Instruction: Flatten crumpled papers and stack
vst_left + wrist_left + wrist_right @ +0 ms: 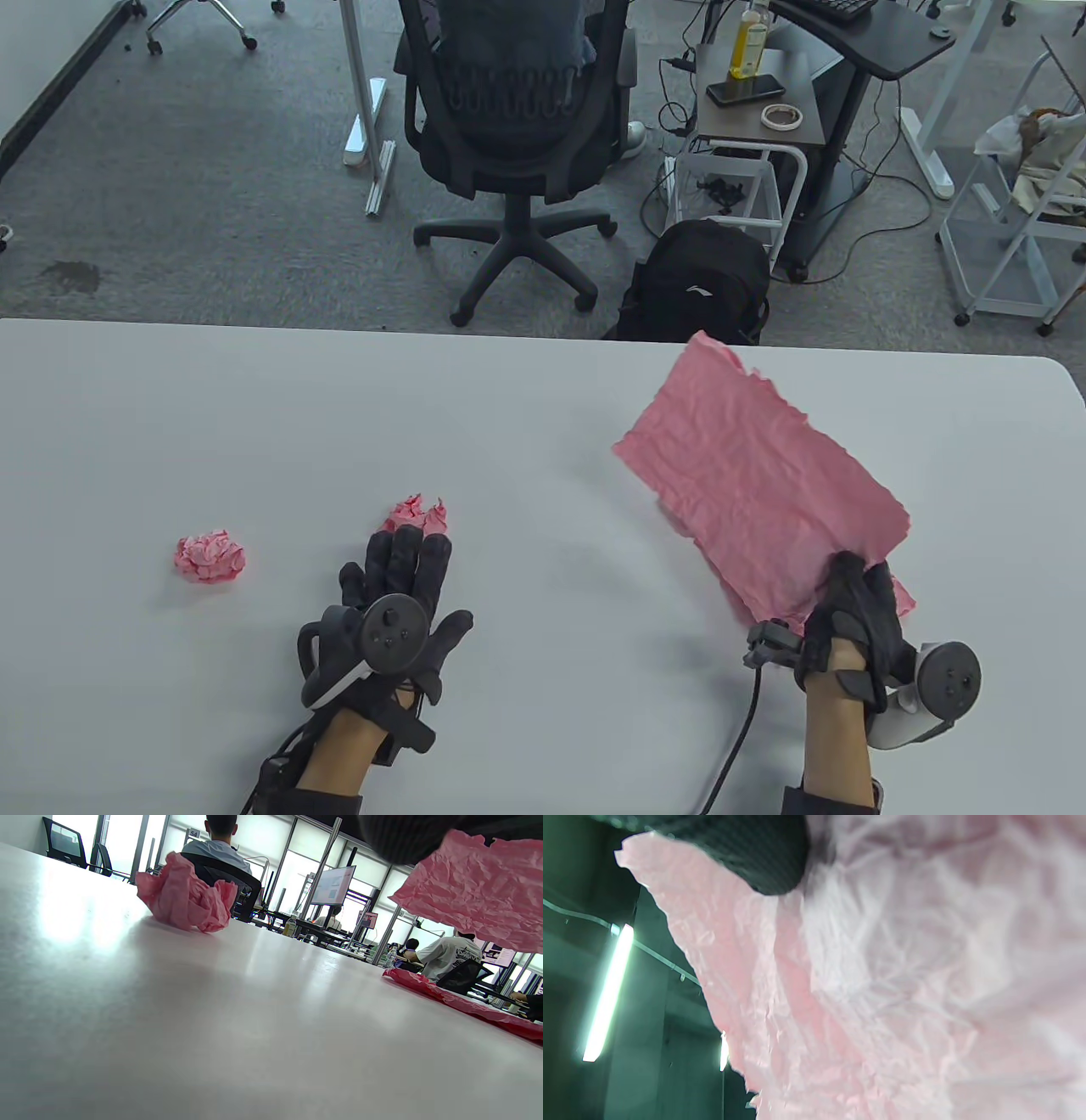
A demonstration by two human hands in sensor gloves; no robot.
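Nearest the person's edge of the white table [526, 696], the left hand [394, 607] lies flat with its fingers straight and together, holding nothing; their tips reach a crumpled pink ball [417, 512] that peeks out just beyond them. To the right of that hand, well apart, the right hand [853, 624] pinches the near corner of a flattened pink sheet [755, 475] and holds it up off the table, the sheet slanting away towards the far edge. A second pink sheet [901, 600] lies flat under it, only a corner showing beside the right hand in the table view.

The left wrist view, low over the tabletop, shows that lower sheet [466, 1003] plainly as a thin layer on the surface, with the lifted sheet [479, 891] hanging above it and clear of it. The right wrist view gives only the wrinkled underside of the lifted sheet [903, 984] and one dark fingertip [768, 861] against it.

Left of the left hand, apart from it, sits another crumpled pink ball [209, 557]. Beyond the table's far edge stand an office chair [517, 127] with a seated person and a black backpack [696, 284] on the carpet
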